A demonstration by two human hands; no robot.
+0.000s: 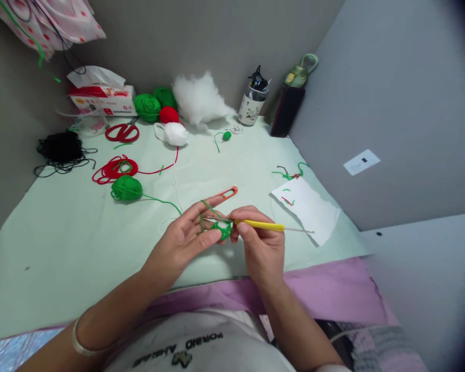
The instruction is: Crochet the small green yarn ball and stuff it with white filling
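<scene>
My left hand (188, 235) pinches a small green crochet piece (221, 228) between thumb and fingers, with green yarn looped over its index finger. That strand runs left across the table to a green yarn ball (126, 188). My right hand (258, 243) is closed round a crochet hook with a yellow handle (260, 225); the hook's tip is at the green piece and its metal end points right. Both hands hover over the pale green table (62, 243) near its front edge.
Orange thread snips (228, 193) lie just beyond my hands. White paper with yarn scraps (306, 206) is to the right. At the back: red yarn coils (114, 169), black yarn (61, 148), red scissors (122, 133), yarn balls, white stuffing (199, 98), tissue box (103, 98), pen cup (251, 106), bottle (290, 101).
</scene>
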